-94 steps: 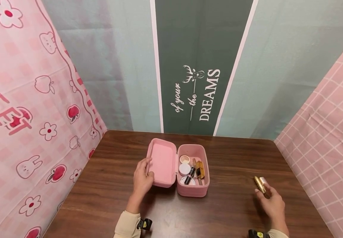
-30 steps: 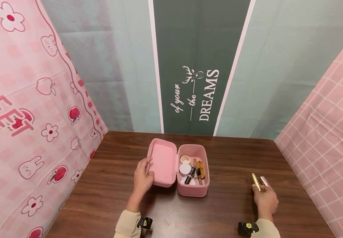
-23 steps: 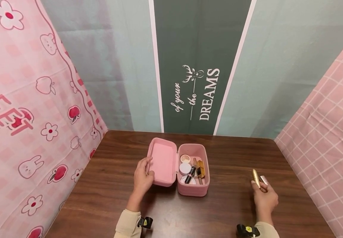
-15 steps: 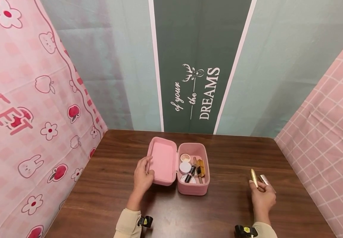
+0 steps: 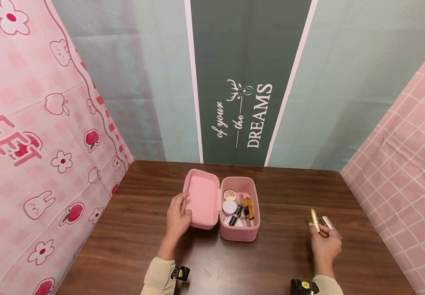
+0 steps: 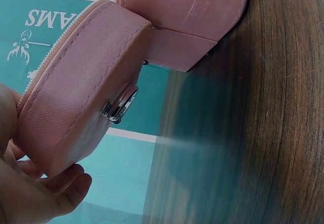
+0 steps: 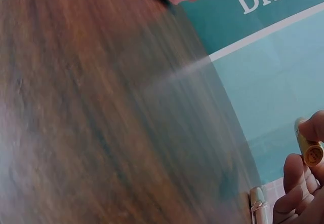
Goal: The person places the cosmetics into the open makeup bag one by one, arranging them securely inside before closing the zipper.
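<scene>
An open pink makeup case (image 5: 239, 234) stands in the middle of the table. My left hand (image 5: 177, 219) grips the outer edge of its lid (image 5: 202, 196), which is tipped out to the left; the left wrist view shows fingers curled under the lid (image 6: 83, 72). Over at the right, my right hand (image 5: 325, 246) pinches a slim gold lipstick tube (image 5: 314, 220) between thumb and fingers, its round end (image 7: 314, 155) facing the right wrist camera. A silvery-pink tube (image 5: 328, 222) is just right of it, close by the other fingers.
Inside the case are a white round jar (image 5: 229, 207), a beige compact (image 5: 229, 195), a black tube (image 5: 235, 215) and an amber-gold item (image 5: 248, 208). Hanging cloths border the brown table (image 5: 282, 262) at the back and both sides.
Since the oldest frame my right hand has moved left and taken the gold lipstick tube in a pinch. Over the last half second it stays nearly still. My left hand keeps its place on the lid.
</scene>
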Motion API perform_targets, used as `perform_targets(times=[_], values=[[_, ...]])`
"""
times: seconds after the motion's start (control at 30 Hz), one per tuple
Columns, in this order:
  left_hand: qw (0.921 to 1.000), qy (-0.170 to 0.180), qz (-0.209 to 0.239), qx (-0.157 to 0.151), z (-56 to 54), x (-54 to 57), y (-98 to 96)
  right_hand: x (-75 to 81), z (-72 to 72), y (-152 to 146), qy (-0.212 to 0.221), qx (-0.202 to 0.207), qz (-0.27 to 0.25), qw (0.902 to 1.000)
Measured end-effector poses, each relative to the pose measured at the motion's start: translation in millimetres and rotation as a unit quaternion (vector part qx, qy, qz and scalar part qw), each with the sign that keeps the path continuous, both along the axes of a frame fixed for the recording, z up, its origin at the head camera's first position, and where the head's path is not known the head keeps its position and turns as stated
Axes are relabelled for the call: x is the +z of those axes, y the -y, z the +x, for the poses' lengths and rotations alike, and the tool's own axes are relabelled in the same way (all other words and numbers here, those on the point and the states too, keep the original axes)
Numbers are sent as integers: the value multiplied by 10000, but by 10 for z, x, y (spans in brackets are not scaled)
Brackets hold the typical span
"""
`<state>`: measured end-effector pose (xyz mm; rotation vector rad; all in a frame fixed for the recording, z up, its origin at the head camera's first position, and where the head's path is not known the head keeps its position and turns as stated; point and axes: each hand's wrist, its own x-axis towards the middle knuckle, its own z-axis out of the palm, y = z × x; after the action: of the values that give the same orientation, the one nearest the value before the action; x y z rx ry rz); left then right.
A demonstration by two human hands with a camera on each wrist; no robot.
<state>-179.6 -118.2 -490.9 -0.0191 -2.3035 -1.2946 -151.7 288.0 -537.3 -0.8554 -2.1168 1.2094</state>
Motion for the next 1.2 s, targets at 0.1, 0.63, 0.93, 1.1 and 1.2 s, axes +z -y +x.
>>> perform_targets(times=[0.1,0.63,0.93,1.1,1.2], values=[[10000,-29,20,2,2,6,1,47,2,48,137,18,-26,9999],[10000,-38,-19,-26,0,7,0,213,-69,356,502,607,-96,9968],[9998,-162,-8,-72,-12,-1,2,285,-142,500,456,866,213,9950],[9998,-153,40,-84,-9,20,-12,329,-164,593,479,1026,160,9934],[9998,-162,26,-69,-3,24,-13,359,-169,638,486,1169,97,9919]])
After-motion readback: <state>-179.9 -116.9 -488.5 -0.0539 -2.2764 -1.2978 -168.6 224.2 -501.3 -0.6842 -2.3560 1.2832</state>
